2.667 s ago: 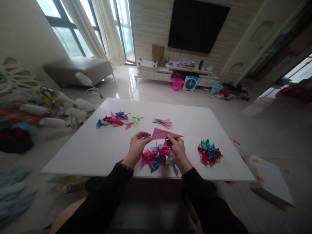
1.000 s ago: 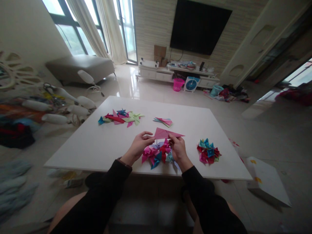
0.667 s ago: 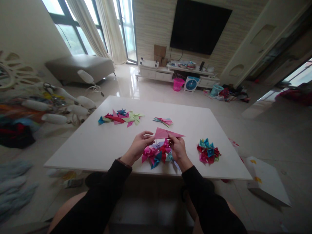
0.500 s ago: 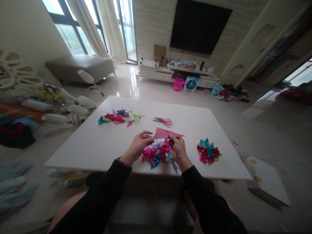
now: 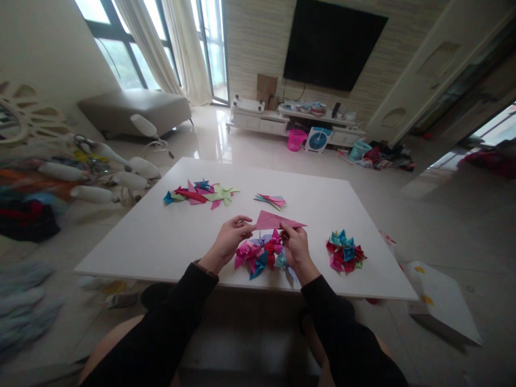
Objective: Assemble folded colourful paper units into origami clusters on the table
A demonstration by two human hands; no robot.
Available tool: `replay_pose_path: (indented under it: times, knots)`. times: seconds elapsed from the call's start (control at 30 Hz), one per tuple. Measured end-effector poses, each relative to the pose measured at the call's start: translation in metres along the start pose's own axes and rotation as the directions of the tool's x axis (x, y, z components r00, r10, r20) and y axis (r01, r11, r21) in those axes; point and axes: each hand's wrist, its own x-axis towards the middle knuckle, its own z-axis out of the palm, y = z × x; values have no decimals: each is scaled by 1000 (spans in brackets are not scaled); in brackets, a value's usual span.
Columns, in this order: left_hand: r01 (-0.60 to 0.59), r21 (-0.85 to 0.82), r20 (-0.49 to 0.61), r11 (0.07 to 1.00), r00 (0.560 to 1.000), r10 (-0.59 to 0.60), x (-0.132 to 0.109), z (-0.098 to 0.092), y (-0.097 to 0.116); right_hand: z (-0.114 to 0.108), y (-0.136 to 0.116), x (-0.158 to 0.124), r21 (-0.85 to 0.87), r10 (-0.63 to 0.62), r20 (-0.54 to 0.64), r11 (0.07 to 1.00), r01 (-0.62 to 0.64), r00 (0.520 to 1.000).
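A pink folded paper triangle [image 5: 271, 220] is held up over the white table [image 5: 169, 242]. My left hand [image 5: 228, 240] pinches its left end, and my right hand [image 5: 294, 243] pinches its lower edge near the right. Directly below the two hands lies a heap of folded paper shapes [image 5: 259, 254] in pink, red and blue.
A second heap of folded pieces [image 5: 345, 251] lies to the right. Loose folded papers [image 5: 199, 194] and a small stack of paper sheets [image 5: 271, 201] lie farther back. A white board [image 5: 441, 304] lies on the floor at right. Clutter [image 5: 60, 177] sits left of the table.
Both hands keep the pink triangle in nearly the same place; the fingers have shifted only slightly along its edge. The view has drifted a little.
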Motion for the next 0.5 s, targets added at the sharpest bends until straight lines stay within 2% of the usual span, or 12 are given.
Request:
replay_pose_path:
  times: [0.13, 0.3, 0.5]
  knots:
    - [8, -16, 19, 1000, 1000, -7, -2, 0, 4, 2, -2, 0, 16, 17, 2, 1000, -17, 1000]
    - [37, -30, -75, 999, 996, -39, -3, -3, 5, 2, -5, 0, 1, 28, -32, 1000, -28, 999]
    - [144, 98, 53, 985, 987, -150, -5, -1, 3, 0, -3, 1, -16, 20, -16, 1000, -20, 1000]
